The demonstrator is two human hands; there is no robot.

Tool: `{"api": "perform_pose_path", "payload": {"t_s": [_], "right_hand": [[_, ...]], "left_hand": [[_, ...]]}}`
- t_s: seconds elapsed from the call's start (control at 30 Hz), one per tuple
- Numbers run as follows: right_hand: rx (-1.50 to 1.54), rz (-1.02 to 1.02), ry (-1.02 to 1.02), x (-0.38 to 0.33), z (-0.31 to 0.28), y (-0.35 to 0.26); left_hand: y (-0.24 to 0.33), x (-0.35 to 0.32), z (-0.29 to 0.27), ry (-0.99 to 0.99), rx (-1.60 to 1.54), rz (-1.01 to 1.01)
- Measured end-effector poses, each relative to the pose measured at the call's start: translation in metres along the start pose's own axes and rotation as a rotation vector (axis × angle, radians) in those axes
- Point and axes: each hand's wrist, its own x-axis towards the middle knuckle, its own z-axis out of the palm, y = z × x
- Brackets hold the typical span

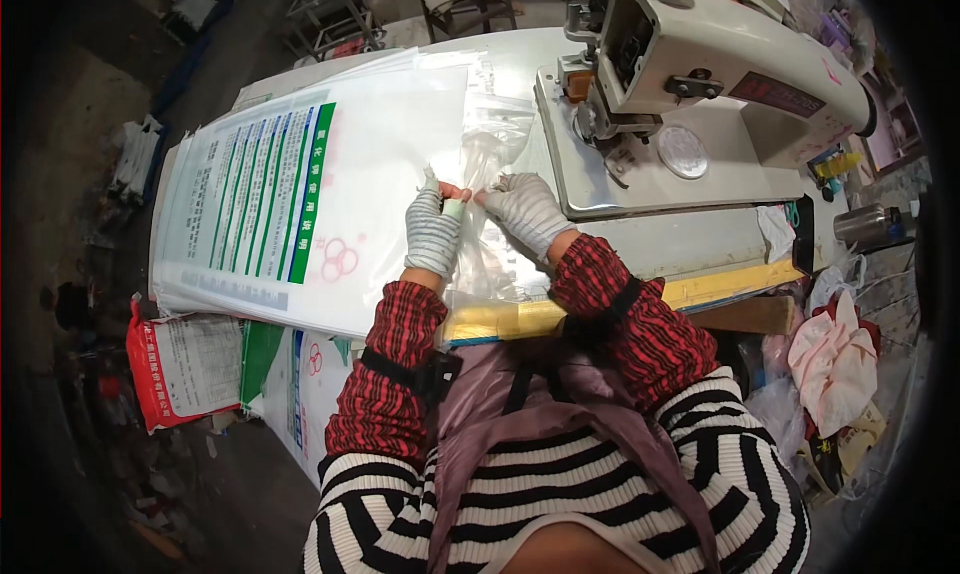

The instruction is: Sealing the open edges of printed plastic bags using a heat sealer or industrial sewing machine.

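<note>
My left hand (436, 224) and my right hand (525, 209), both in pale striped gloves with bare fingertips, meet at the right edge of a stack of white printed sacks (400, 134). Between them lies crumpled clear plastic film (484, 159), which sticks out from the sacks' edge. Thumb and fingers of each hand are pinched together on this film, fingertips nearly touching. The top sack has green stripes, dark print and a pink ring mark. Parts of the fingers are hidden by the gloves.
A cream industrial sewing machine (740, 54) stands at the right of the white table, a clear round disc (682, 151) on its bed. Yellow tape (510, 320) runs along the near edge. A metal cup (868, 226) and pink cloth (832, 359) are far right; a red-and-white sack (190, 369) hangs lower left.
</note>
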Motion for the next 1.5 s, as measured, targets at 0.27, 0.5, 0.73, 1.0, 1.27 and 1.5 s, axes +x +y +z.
{"api": "perform_pose_path", "payload": {"t_s": [0.27,0.5,0.73,1.0,1.27,1.5], "right_hand": [[0.519,0.029,0.004,0.000,0.000,-0.010],[-0.217,-0.170,0.078,-0.041,-0.003,0.002],[-0.529,-0.637,0.128,-0.113,0.013,-0.001],[-0.657,-0.987,0.026,-0.047,0.007,-0.026],[-0.535,-0.498,0.432,-0.087,-0.028,-0.017],[-0.767,-0.960,0.696,-0.095,-0.074,-0.063]], "left_hand": [[-0.010,0.015,0.009,0.204,0.333,0.205],[-0.094,0.081,-0.158,0.067,-0.271,-0.243],[0.075,-0.052,-0.080,0.230,-0.145,-0.239],[0.091,-0.179,-0.132,0.097,0.624,0.367],[0.101,-0.218,-0.170,0.380,0.857,0.439],[0.107,-0.235,-0.158,0.302,0.833,0.398]]}}
